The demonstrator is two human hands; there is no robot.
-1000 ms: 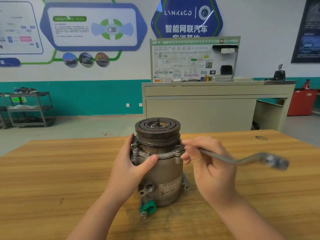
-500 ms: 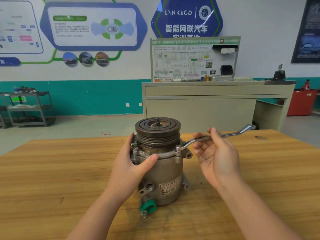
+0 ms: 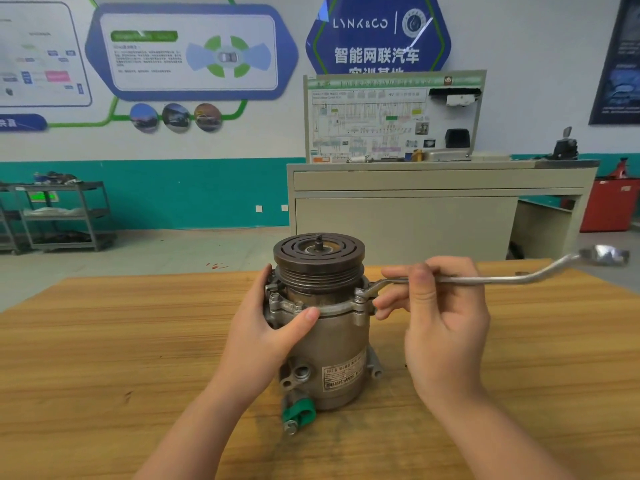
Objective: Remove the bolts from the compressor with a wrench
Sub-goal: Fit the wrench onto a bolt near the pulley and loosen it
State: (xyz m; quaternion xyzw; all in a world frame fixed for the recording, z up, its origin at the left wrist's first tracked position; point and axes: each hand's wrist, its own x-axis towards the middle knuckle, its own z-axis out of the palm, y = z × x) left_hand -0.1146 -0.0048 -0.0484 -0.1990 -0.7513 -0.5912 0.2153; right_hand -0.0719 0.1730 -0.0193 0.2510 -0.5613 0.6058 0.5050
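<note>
A grey metal compressor point(image 3: 341, 344) stands upright on the wooden table point(image 3: 104, 341), its dark grooved pulley on top. My left hand point(image 3: 266, 327) wraps the left side of its body, thumb across the front under the flange. A bolt head point(image 3: 274, 297) shows on the flange's left side. A long offset ring wrench point(image 3: 491, 279) sits with one ring end on the bolt at the flange's right ear point(image 3: 360, 295); its handle points right, far end blurred. My right hand point(image 3: 440, 317) pinches the handle near the compressor between thumb and fingers.
A green cap point(image 3: 298, 413) covers a port at the compressor's lower front. Beyond the table stand a beige training bench point(image 3: 415, 209) with a wiring diagram board, a metal trolley point(image 3: 62, 216) at far left, and a red cabinet point(image 3: 613, 206) at far right.
The wrench handle swung from lower right round to the far right a second ago, then came back a little toward me. My right hand moved with it; my left hand stayed on the compressor.
</note>
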